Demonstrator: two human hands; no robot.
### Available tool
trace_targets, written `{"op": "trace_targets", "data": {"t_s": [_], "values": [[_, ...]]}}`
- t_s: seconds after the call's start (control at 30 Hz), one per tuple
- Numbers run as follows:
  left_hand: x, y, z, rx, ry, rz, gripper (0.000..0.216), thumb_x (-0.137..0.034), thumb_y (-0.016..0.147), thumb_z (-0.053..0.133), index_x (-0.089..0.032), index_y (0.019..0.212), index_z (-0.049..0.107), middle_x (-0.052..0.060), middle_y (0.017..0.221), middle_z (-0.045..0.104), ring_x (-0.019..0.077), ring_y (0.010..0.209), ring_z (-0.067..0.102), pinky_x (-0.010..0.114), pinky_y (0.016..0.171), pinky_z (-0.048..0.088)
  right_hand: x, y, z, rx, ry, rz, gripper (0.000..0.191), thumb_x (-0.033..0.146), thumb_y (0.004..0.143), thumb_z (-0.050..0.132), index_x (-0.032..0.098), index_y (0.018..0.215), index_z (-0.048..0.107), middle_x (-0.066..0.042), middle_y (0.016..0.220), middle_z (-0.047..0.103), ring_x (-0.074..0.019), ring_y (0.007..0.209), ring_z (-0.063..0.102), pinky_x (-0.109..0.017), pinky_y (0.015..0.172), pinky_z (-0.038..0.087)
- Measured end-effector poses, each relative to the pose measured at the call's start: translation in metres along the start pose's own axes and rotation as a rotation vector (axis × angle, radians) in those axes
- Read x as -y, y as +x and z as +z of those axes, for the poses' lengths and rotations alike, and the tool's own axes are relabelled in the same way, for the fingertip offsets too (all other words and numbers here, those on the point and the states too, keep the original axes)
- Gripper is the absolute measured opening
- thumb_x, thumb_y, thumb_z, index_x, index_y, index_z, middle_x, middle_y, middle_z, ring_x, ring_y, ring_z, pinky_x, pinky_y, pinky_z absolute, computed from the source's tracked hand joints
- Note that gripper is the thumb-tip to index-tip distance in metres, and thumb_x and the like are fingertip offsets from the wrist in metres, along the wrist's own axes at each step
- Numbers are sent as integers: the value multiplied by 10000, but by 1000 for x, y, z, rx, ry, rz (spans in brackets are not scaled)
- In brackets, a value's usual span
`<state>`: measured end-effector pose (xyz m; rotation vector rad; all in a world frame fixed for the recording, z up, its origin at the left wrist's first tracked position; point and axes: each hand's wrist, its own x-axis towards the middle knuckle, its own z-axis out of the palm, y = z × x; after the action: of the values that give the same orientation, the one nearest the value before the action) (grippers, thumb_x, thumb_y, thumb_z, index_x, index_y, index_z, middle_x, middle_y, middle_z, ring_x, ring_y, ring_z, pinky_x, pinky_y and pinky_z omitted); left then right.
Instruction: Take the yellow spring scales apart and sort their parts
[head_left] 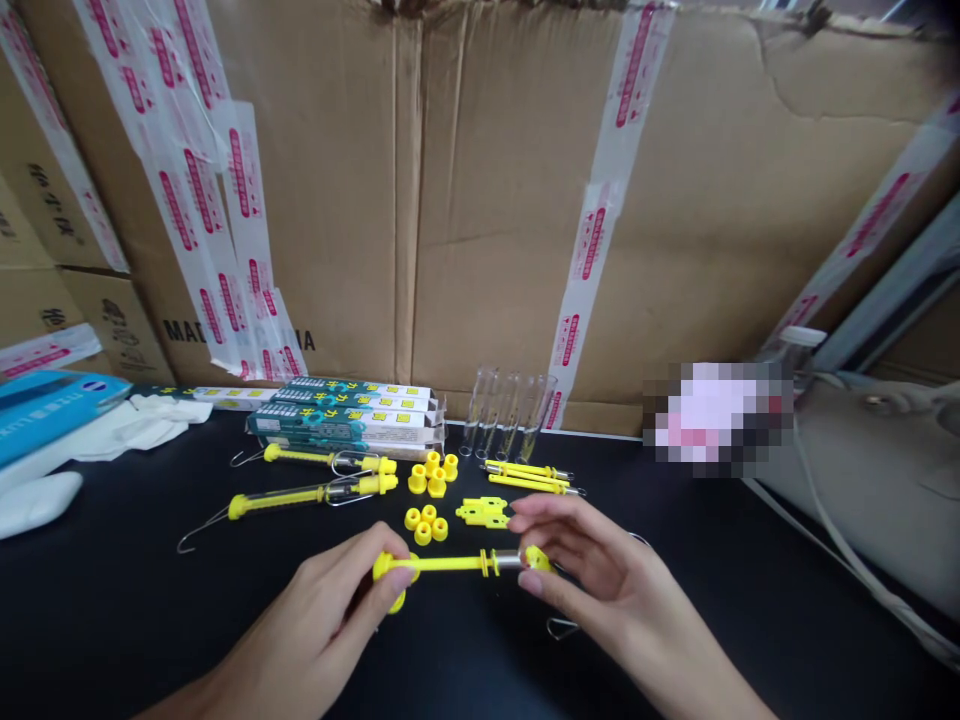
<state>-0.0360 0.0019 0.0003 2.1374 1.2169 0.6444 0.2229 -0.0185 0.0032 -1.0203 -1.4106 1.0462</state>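
My left hand (337,600) pinches the left end of a slim yellow spring scale rod (454,564), thumb and forefinger closed on it. The rod lies level, with a metal spring section at its right. My right hand (600,570) has its thumb and curled fingers around the yellow end piece (537,558) beside that spring; its forefinger is raised. A yellow part (397,602) shows just under my left fingertips. Beyond my hands are flat yellow pieces (484,512), small yellow caps (426,524) and taller yellow caps (433,474). A wire hook (561,629) shows by my right hand.
Two assembled spring scales (300,497) with hooks lie at left. Behind them are stacked small boxes (345,425), upright clear tubes (510,415) and yellow spring rods (529,478). A large cardboard box (495,200) walls off the back. Cables (840,560) run at right.
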Motion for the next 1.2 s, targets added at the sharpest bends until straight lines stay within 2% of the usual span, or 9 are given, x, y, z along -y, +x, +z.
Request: {"op": "trace_targets", "data": {"t_s": [0.2,0.33,0.5,0.7,0.77,0.9,1.03,1.1,1.2], "values": [[5,-6,4,-20,26,-4,363,-521,1036,291,-268,880,501,-49,753,584,139,677,594,226,620,456,4,-6,-3,-141,-491,-373,97,200,868,761,262,942,749,0,889,785,-154,796,758,-201,767,616],[6,-9,4,-41,97,120,298,-411,1054,323,-269,890,528,-37,821,612,134,740,614,219,690,483,4,-11,-2,-103,-630,-571,174,173,904,726,270,1045,757,19,900,814,-132,743,769,-164,755,602],[-4,-8,-3,-123,242,316,216,-329,1013,453,-259,840,562,-21,828,628,158,785,606,226,705,492,-5,-17,3,-78,-468,-298,195,307,980,637,304,1174,643,48,850,811,-107,601,737,-133,597,593],[-1,-3,-4,-133,319,381,303,-144,989,383,-233,734,519,-19,768,598,145,701,564,231,627,462,0,-20,10,85,-313,-103,156,330,1032,532,284,1105,662,20,862,785,-107,644,707,-176,655,575],[5,-4,-1,-136,341,416,315,-19,903,336,-233,807,545,-23,776,597,139,691,565,227,622,454,2,-20,15,116,-218,-23,194,373,1031,529,253,1065,678,-5,869,770,-108,638,689,-184,624,564],[12,-8,6,-181,410,506,564,60,822,323,-292,1201,546,-44,852,661,144,770,616,236,724,464,0,-21,22,214,-39,117,332,501,1002,544,190,1004,662,-51,880,749,-100,593,652,-190,563,540],[3,-13,7,-288,515,564,448,-112,933,389,-287,1327,510,-17,1010,732,186,870,664,280,838,470,-4,-23,26,263,35,210,406,558,985,544,189,1137,618,-84,950,760,-98,548,643,-208,540,534],[-1,-15,5,-268,548,551,418,-364,1001,465,-281,1411,466,7,1095,729,216,937,659,309,889,462,-6,-25,28,298,-2,209,415,562,986,537,191,1155,617,-69,884,758,-106,541,640,-216,552,541],[-2,-18,5,-191,549,516,549,-628,902,595,-335,1362,533,-3,1008,703,217,880,621,308,807,457,-9,-29,31,334,-85,196,390,563,988,526,199,1085,626,-35,747,724,-119,529,635,-214,552,536]]}}
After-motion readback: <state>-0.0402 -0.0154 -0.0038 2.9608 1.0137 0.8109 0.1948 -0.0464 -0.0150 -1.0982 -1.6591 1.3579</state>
